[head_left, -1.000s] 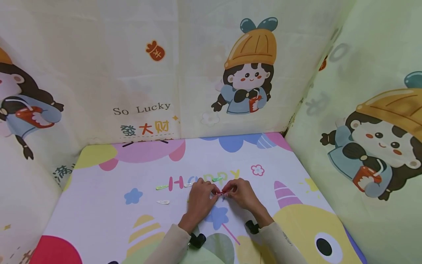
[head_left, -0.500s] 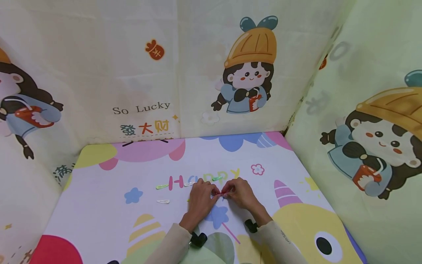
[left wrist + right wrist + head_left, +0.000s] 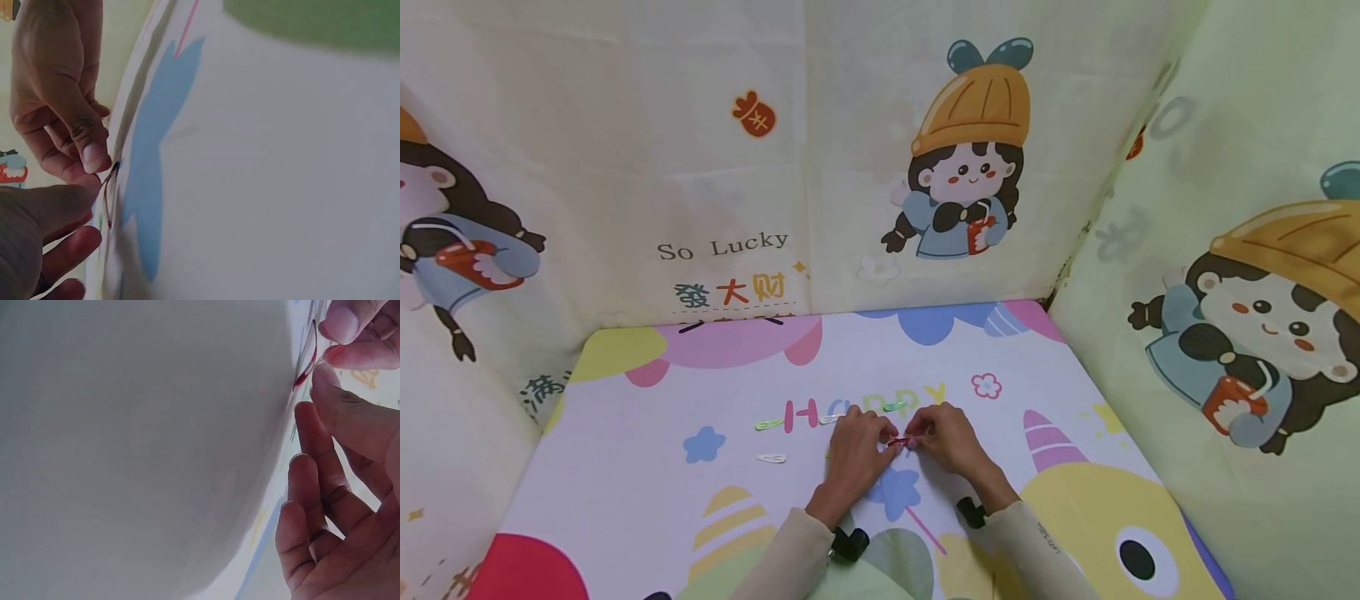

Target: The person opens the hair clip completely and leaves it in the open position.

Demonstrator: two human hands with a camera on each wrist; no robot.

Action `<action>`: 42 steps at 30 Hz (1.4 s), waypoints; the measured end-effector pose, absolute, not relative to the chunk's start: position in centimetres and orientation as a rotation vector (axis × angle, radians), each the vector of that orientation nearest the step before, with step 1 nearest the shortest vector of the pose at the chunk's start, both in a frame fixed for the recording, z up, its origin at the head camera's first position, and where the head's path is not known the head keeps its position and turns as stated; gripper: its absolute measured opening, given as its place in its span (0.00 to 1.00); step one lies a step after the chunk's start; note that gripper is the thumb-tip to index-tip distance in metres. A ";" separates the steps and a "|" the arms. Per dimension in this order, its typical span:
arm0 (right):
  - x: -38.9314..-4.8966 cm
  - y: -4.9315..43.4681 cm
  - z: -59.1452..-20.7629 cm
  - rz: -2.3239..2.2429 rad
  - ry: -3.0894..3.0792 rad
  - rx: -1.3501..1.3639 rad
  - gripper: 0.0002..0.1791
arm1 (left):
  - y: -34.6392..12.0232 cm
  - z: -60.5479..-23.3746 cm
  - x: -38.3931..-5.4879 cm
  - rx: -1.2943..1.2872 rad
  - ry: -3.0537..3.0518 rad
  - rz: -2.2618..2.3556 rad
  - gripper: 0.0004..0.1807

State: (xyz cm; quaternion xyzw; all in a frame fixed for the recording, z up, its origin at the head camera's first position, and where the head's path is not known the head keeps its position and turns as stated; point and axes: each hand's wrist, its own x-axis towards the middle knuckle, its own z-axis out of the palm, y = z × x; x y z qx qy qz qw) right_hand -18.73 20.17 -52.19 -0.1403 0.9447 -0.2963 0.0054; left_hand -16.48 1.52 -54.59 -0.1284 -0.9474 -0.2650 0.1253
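Observation:
A small red snap hair clip (image 3: 898,442) is held between both hands over the middle of the table. My left hand (image 3: 856,450) pinches one side of it with thumb and forefinger. From the other side, my right hand (image 3: 951,437) pinches it the same way. In the left wrist view the hair clip (image 3: 108,195) has its two arms spread apart, as does the clip (image 3: 306,365) in the right wrist view. The fingertips of the two hands almost meet and partly hide it. In the right wrist view, the right hand's other fingers (image 3: 306,481) are loosely bent.
Left of the hands lie a green hair clip (image 3: 768,425), a white clip (image 3: 771,458) and another white clip (image 3: 828,419), partly near the left hand. A second green clip (image 3: 894,407) lies just beyond the hands. Patterned cloth walls (image 3: 850,167) border the printed table (image 3: 640,450).
Both hands stay almost in place. The red hair clip now shows slightly lower between the fingertips, and its shape looks more spread than before.

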 end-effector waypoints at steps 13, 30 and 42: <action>-20.1 20.7 -51.4 -1.044 2.964 -0.396 0.10 | 0.8 -53.5 -17.9 -0.323 -2.751 -0.841 0.14; -22.9 20.5 -51.9 -1.138 2.915 -0.236 0.08 | 0.6 -53.8 -20.8 -0.293 -2.764 -0.838 0.11; -23.8 19.6 -52.1 -1.032 2.922 -0.167 0.07 | 1.2 -53.9 -21.8 -0.287 -2.809 -0.760 0.11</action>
